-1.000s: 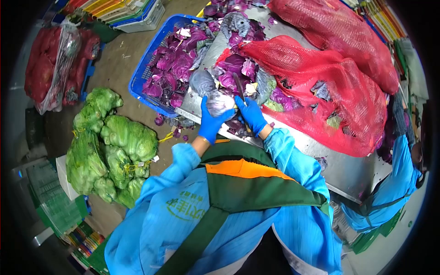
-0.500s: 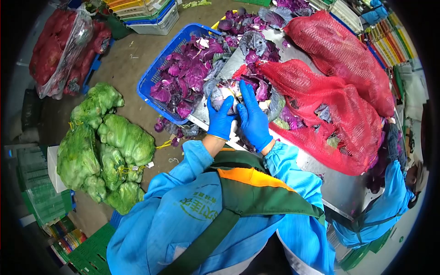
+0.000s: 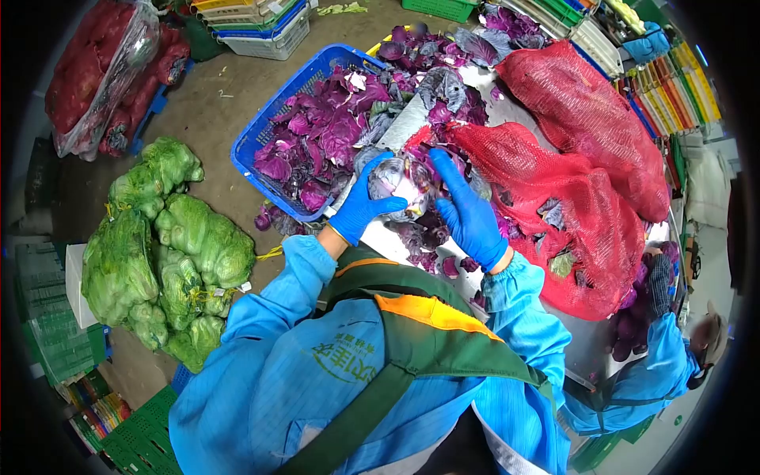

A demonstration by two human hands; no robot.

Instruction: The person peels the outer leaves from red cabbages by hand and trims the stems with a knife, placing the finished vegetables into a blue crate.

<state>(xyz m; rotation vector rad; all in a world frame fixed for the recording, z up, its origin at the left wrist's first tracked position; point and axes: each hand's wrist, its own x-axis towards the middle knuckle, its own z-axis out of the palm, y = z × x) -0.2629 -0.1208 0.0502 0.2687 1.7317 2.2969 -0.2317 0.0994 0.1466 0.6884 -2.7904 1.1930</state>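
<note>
A red cabbage [image 3: 389,180], purple-grey with a pale patch on its lower side, rests in my left hand [image 3: 358,210], whose gloved fingers and thumb curl round its left side. My right hand [image 3: 475,225], also in a blue glove, is just right of the cabbage, fingers stretched and thumb apart. Loose purple leaves [image 3: 423,237] lie below and between my hands on the metal table [image 3: 410,120]. Left of the cabbage stands a blue crate [image 3: 265,192] heaped with purple leaves [image 3: 336,131].
Red mesh sacks [image 3: 554,214] cover the table's right side. A co-worker in a blue sleeve [image 3: 669,356] is at the right, by more purple cabbages [image 3: 629,324]. Bagged green vegetables [image 3: 206,237] sit on the floor at left. Stacked crates [image 3: 265,39] stand behind.
My hands have spread apart; the right has moved off the cabbage to the right, while the left keeps hold. More of the cabbage's pale side shows. The view has shifted slightly.
</note>
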